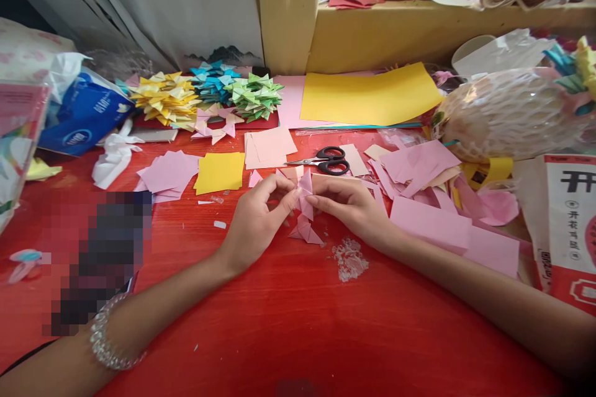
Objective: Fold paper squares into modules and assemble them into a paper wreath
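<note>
We pinch the folded pink paper piece [305, 195] between the fingertips of our left hand [256, 220] and right hand [351, 205], just above the red table [288, 322]. A second folded pink piece [306, 232] lies directly below. Black-handled scissors [326, 161] rest just beyond.

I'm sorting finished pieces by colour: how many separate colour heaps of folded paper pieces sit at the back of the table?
3: a yellow heap at left, a blue heap behind the middle, a green heap at right. More may be hidden underneath.
</note>
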Motion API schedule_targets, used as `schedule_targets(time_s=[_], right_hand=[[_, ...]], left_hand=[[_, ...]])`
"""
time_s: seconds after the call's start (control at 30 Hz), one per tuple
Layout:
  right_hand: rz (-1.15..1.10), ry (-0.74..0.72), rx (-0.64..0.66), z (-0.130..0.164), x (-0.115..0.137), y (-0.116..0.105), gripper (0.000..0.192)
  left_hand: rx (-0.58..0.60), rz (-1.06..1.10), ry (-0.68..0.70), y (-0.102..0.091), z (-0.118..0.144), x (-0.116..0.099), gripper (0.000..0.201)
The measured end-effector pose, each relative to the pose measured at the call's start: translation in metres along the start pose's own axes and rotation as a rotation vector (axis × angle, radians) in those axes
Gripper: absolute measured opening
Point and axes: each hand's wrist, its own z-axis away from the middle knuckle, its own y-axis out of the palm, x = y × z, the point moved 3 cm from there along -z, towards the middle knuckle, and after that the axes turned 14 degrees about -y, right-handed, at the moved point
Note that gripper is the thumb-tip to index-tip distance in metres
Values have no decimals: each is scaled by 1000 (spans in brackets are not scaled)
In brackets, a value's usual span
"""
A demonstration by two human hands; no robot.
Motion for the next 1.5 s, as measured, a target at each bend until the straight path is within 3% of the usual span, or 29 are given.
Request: schedule_targets(time_s=[0.1, 0.2, 0.27, 0.5, 0.63, 0.73, 0.83, 0.9, 1.03, 1.13, 1.27, 1.5], right_hand=[[-58, 25, -24, 2, -2, -1, 22], [-137, 37, -80, 4, -6, -3, 18], [-187, 43, -103, 5, -7, -3, 16], [-188, 16, -81, 4, -3, -1, 18], [-188, 2, -126, 4, 0, 1, 15], [3, -27, -79, 2, 0, 3, 25], [302, -161, 42, 2, 2, 6, 19], [440, -242, 57, 4, 3, 8, 18], [590, -340, 56, 11, 2, 12, 21], [650, -322, 65, 13, 2, 14, 23], [637, -297, -30, 12, 7, 10, 22], [615, -331, -111, 12, 9, 7, 17]], left_hand=[[-182, -263, 313, -2, 5, -9, 24], [-145, -448, 559, 3, 8, -14, 30], [-113, -475, 587, 4, 7, -13, 32], [-112, -328, 468, 1, 7, -8, 28], [-137, -182, 279, -3, 6, -5, 16], [-122, -75, 164, -4, 3, -3, 12], [-119, -30, 136, -5, 1, -5, 12], [-100, -4, 93, -5, 0, -6, 13], [-29, 88, -27, -3, 0, -4, 18], [16, 154, -86, -1, 0, -2, 20], [42, 130, -103, -1, -1, -1, 23], [-52, -24, -15, -3, -2, -3, 27]])
